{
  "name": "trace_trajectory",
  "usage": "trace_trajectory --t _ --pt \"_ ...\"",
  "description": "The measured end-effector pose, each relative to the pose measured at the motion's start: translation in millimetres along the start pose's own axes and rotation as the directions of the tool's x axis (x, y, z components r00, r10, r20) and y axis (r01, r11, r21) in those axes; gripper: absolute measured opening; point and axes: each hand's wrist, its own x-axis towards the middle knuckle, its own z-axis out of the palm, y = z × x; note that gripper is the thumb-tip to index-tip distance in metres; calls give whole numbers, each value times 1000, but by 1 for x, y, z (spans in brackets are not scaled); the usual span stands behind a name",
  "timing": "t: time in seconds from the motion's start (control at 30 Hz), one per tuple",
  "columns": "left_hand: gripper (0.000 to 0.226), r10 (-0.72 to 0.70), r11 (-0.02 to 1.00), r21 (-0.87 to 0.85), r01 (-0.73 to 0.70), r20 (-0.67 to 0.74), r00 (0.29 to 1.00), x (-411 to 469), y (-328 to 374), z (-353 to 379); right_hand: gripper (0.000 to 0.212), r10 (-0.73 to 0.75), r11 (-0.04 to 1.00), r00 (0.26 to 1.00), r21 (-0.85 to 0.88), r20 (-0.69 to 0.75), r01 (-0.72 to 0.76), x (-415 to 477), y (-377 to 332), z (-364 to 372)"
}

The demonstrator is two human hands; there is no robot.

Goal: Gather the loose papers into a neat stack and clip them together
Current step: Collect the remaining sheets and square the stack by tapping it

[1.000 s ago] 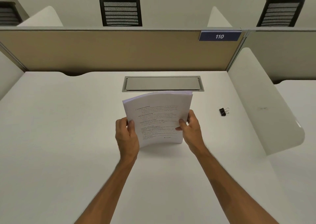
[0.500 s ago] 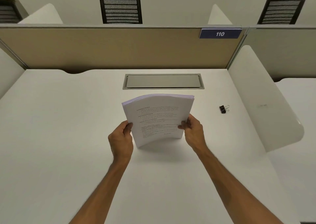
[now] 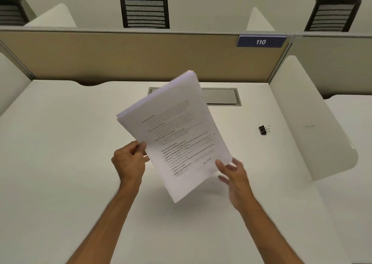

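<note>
A stack of white printed papers [image 3: 177,134] is held up above the white desk [image 3: 60,163], turned at an angle with one corner pointing down. My left hand [image 3: 129,161] grips its left edge. My right hand [image 3: 234,175] holds the lower right edge, thumb on the front sheet; this hand is blurred. A black binder clip [image 3: 263,129] lies on the desk to the right, well apart from both hands.
A grey cable hatch [image 3: 221,96] is set into the desk behind the papers. A beige partition [image 3: 120,56] with a "110" sign closes the back. A white side divider [image 3: 310,118] stands at the right.
The stack stood upright with its bottom edge on the desk; now it is lifted off the desk and rotated clockwise. Both hands moved with it.
</note>
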Motion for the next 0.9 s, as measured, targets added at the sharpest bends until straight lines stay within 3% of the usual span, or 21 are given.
trace_trajectory --t 0.07,0.17,0.33,0.47,0.5,0.57,0.63,0.7,0.8,0.83,0.9 --pt "21 -65 997 -45 65 -8 998 1 -2 -2 97 69 989 980 119 185 -92 -7 8 2" --pt "14 -149 987 -71 147 -25 989 -4 -6 -2 63 53 969 943 212 329 -129 -15 10 9" --pt "10 -280 948 -152 281 29 960 -18 -17 -5 32 -33 991 973 132 228 2 -14 3 15" --pt "7 -375 894 -160 419 246 894 -24 -30 -21 26 -92 992 981 -66 171 105 -6 -9 2" --pt "20 -387 898 -120 423 244 889 -22 -35 -26 26 -108 985 980 -114 167 128 -4 -12 -3" --pt "53 -337 938 129 321 126 933 -15 -42 -37 24 -134 970 976 -180 173 165 -2 -16 -13" --pt "74 -159 921 367 133 40 986 -7 -40 -47 23 -139 959 970 -219 200 183 -1 -20 -24" --pt "75 -45 899 438 5 81 996 3 -32 -54 22 -139 946 964 -256 229 197 1 -24 -33" --pt "65 -68 713 695 -95 204 977 19 -22 -59 23 -136 927 954 -306 266 218 2 -30 -41" --pt "66 -99 707 699 -109 251 963 24 -20 -59 23 -133 920 950 -322 283 225 2 -32 -42" --pt "68 -196 832 554 -43 366 910 26 -17 -56 23 -118 904 941 -358 317 234 2 -35 -45"
